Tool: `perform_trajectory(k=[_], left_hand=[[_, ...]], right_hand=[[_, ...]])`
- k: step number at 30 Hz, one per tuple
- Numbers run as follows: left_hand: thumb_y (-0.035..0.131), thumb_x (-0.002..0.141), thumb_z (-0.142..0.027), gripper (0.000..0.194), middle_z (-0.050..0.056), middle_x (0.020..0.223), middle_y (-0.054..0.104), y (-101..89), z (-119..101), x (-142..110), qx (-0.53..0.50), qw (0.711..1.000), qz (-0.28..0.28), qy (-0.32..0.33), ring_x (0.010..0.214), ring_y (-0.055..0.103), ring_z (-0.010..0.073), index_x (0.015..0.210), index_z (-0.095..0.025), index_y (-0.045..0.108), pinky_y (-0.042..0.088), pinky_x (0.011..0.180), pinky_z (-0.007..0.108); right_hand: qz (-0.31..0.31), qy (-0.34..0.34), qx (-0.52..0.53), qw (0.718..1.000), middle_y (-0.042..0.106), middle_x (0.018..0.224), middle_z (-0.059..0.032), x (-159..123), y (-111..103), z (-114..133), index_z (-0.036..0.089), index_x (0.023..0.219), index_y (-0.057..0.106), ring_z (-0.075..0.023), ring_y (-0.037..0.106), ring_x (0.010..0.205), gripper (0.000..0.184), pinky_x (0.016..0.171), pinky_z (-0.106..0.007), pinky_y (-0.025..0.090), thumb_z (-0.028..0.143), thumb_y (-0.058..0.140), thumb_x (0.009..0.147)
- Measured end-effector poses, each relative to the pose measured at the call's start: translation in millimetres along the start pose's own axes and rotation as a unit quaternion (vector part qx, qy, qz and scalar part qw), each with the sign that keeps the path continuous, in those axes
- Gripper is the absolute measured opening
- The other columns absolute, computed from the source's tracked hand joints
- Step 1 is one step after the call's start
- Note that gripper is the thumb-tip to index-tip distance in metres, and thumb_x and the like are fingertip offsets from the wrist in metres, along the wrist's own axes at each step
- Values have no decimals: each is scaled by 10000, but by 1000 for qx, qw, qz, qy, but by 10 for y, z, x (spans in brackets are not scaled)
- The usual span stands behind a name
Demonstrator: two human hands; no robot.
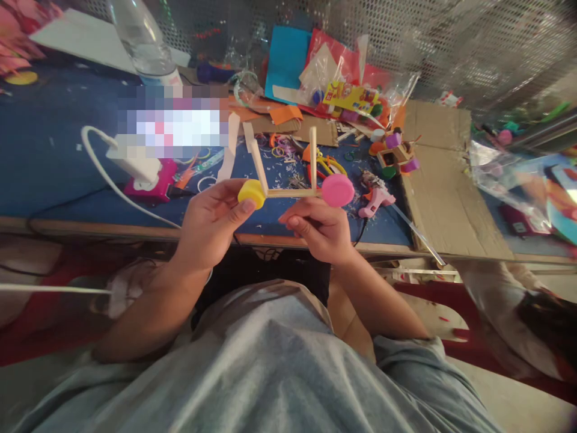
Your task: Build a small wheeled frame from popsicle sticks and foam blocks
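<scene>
A small frame of wooden sticks (292, 193) is held over the table's front edge, with two sticks standing up from a crosspiece. At its left end is a yellow bottle cap (250, 193), pinched between the thumb and fingers of my left hand (210, 219). The other end carries a pink bottle cap (338, 190), seen just above the knuckles of my right hand (323, 228). That hand is closed, its fingers curled with the thumb against them, and I see nothing in it. Whether its knuckles touch the pink cap, I cannot tell.
A pink glue gun (377, 198) lies to the right, near a small wooden build with coloured caps (395, 153) and cardboard (451, 180). Yellow-handled pliers (331, 165) lie behind the frame. At left are a white charger (135, 162) with its cable and a water bottle (146, 45).
</scene>
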State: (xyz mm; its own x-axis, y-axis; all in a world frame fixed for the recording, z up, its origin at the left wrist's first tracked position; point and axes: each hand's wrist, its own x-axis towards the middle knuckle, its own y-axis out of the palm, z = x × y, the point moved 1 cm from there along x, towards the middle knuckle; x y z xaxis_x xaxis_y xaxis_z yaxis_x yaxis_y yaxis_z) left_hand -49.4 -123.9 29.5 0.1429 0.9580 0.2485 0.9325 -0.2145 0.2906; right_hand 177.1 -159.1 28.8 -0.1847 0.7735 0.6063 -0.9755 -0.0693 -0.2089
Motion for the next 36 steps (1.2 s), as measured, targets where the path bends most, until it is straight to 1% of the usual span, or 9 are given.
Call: perform_trajectory(k=[2,5,8,12,17,20,26,32,36], left_hand=[[1102,794,-620,466,35,981,869,7,9,29,0,1000,-17,6,839,772,176,1060,-273,940,645,787,296],[1116,777,-613,473,25,962,860,15,23,59,-10,999,-32,10,825,747,162,1063,-277,945,639,785,282],[1121,792,-572,443,15,962,853,12,40,78,-24,999,-32,11,837,736,142,1072,-275,948,630,797,255],[1118,797,-579,436,10,940,833,-4,57,96,-26,999,-34,17,822,718,138,1055,-274,942,606,750,256],[1117,793,-591,456,15,941,827,10,34,83,-25,999,-28,0,815,715,142,1051,-262,935,620,751,265],[1120,785,-595,470,29,985,855,38,8,63,-30,999,-24,-15,853,739,155,1060,-257,942,636,779,267],[1127,769,-585,498,47,1018,867,77,8,46,-30,999,-4,-36,914,786,194,1072,-243,931,679,870,323],[1111,759,-654,522,41,1004,883,75,9,29,-14,999,-6,-45,854,755,163,1047,-254,937,640,798,289],[1127,746,-625,511,29,983,867,66,-2,39,-27,998,-16,-45,859,749,159,1034,-252,929,641,821,290]], right_hand=[[15,-37,-7,999,895,933,-62,-9,-6,60,205,1032,907,-144,803,749,208,799,-282,690,311,775,1152],[18,-41,-6,999,900,955,-73,-31,-14,113,211,1046,894,-172,840,823,193,837,-311,698,281,755,1160],[4,-21,6,1000,884,936,-63,-66,-11,125,209,1042,890,-144,783,707,198,755,-299,667,303,762,1160],[-13,27,4,1000,857,907,-38,-100,9,105,208,1060,911,-86,639,550,245,626,-261,592,372,762,1166],[-45,126,-17,991,793,883,-23,-67,39,-21,215,1240,917,-99,611,581,412,589,-265,550,585,770,1134],[-44,142,-8,989,776,916,-23,12,77,-110,218,1329,883,-106,584,591,538,550,-272,504,686,803,1076],[-15,127,3,992,780,970,-41,195,200,-141,235,1166,916,-112,548,622,550,562,-271,506,757,784,1055],[-93,147,82,981,689,711,18,209,288,-185,207,901,877,-93,526,532,504,491,-246,435,705,951,934],[-80,160,154,972,650,683,44,170,285,-143,205,914,815,-76,500,517,508,477,-226,416,696,944,948]])
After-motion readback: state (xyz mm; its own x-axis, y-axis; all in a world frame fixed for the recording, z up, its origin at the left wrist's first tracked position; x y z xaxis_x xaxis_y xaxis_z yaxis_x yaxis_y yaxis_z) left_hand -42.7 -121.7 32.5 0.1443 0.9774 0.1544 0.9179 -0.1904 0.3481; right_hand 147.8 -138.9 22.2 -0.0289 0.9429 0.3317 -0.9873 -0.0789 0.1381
